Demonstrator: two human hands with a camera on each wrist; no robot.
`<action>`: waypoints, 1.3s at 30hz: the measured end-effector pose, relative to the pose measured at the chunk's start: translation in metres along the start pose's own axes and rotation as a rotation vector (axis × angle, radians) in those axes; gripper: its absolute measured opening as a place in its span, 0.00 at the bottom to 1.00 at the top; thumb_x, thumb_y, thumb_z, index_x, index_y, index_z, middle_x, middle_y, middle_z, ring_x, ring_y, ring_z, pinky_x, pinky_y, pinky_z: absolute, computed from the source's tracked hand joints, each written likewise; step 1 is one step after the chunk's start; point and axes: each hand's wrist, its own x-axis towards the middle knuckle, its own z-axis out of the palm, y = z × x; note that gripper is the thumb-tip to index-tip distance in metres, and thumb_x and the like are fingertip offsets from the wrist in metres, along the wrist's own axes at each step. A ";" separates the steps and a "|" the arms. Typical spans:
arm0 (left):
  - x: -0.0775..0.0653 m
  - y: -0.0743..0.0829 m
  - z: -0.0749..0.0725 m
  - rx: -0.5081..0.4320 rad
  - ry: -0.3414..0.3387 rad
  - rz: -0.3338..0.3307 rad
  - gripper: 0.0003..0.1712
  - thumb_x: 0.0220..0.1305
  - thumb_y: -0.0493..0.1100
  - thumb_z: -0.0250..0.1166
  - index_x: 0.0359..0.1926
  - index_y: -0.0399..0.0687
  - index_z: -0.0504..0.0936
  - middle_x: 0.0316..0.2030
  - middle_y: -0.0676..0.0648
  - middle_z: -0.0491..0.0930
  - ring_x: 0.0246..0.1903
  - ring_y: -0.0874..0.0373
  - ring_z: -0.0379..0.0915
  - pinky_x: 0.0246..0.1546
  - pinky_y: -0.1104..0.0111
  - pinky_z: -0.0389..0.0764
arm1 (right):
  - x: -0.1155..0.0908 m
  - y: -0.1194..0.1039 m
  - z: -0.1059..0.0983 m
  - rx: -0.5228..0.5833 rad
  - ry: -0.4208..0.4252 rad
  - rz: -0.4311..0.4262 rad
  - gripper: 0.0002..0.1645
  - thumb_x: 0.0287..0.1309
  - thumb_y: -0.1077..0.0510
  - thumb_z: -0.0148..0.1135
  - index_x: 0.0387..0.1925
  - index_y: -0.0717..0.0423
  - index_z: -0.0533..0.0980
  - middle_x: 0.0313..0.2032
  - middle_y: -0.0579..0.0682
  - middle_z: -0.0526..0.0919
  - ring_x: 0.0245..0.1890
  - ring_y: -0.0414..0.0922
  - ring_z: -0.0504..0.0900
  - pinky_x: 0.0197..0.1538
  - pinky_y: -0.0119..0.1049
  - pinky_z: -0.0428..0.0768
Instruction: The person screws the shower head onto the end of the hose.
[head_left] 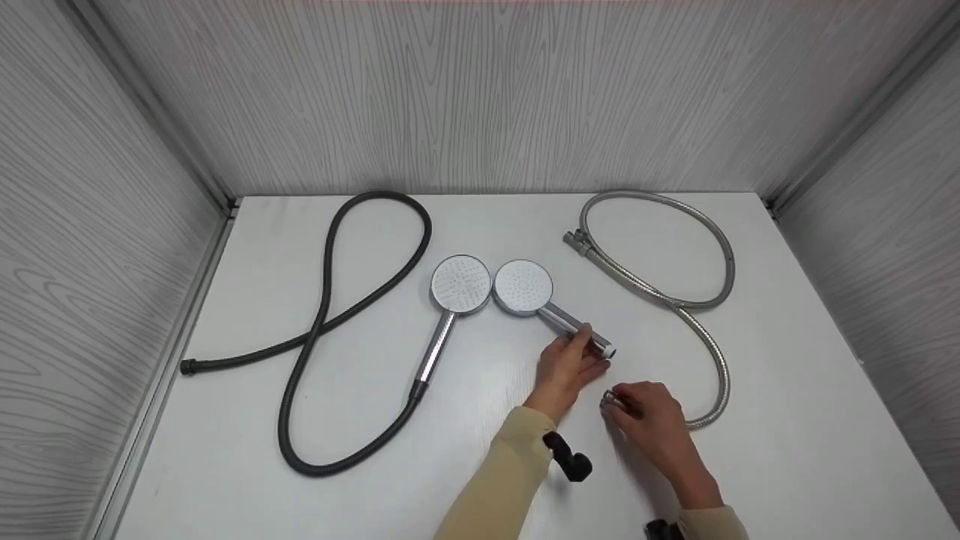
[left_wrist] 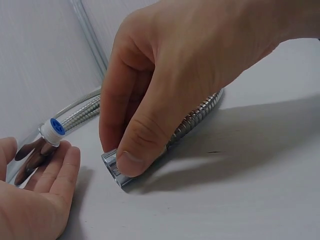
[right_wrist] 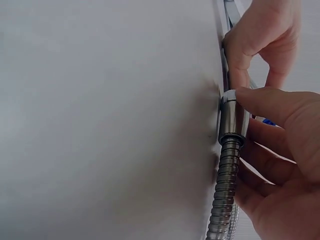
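My left hand (head_left: 564, 369) holds a silver hand shower (head_left: 523, 286) by its handle near the lower end, with the thumb over it and the fingers beneath. The handle's white threaded end (left_wrist: 53, 132), with a blue insert, points out past those fingers. Just to the right, my right hand (head_left: 654, 421) pinches the metal connector nut (right_wrist: 233, 119) of a silver shower hose (head_left: 706, 337). The nut's opening faces toward the left hand, a short gap from the threaded end. In the left wrist view the nut (left_wrist: 116, 167) is low over the table.
A second hand shower (head_left: 461, 285) lies left of the first, heads side by side, joined to a dark grey hose (head_left: 328, 262) looped across the left side. The silver hose's other end (head_left: 577, 241) lies at the back right. Grey wood-patterned walls (head_left: 480, 97) surround the white table (head_left: 247, 420).
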 end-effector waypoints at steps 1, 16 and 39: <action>0.000 0.000 0.000 0.001 -0.001 0.007 0.16 0.77 0.47 0.64 0.52 0.37 0.80 0.40 0.42 0.86 0.49 0.46 0.88 0.55 0.54 0.87 | 0.000 0.000 0.000 -0.006 -0.008 -0.003 0.13 0.55 0.65 0.77 0.43 0.59 0.87 0.40 0.52 0.89 0.45 0.50 0.83 0.52 0.51 0.80; -0.004 0.000 0.005 0.161 0.067 0.115 0.12 0.72 0.40 0.69 0.47 0.32 0.86 0.39 0.39 0.90 0.36 0.58 0.86 0.45 0.63 0.89 | 0.005 -0.008 -0.008 0.029 -0.015 0.113 0.13 0.59 0.64 0.72 0.47 0.56 0.86 0.39 0.51 0.88 0.41 0.45 0.84 0.46 0.42 0.83; -0.011 0.010 0.013 0.158 0.053 0.233 0.12 0.71 0.37 0.70 0.45 0.28 0.85 0.39 0.35 0.90 0.35 0.57 0.88 0.45 0.61 0.90 | 0.019 -0.016 -0.020 0.063 0.188 0.101 0.17 0.59 0.64 0.77 0.50 0.59 0.86 0.43 0.54 0.89 0.43 0.50 0.88 0.46 0.37 0.87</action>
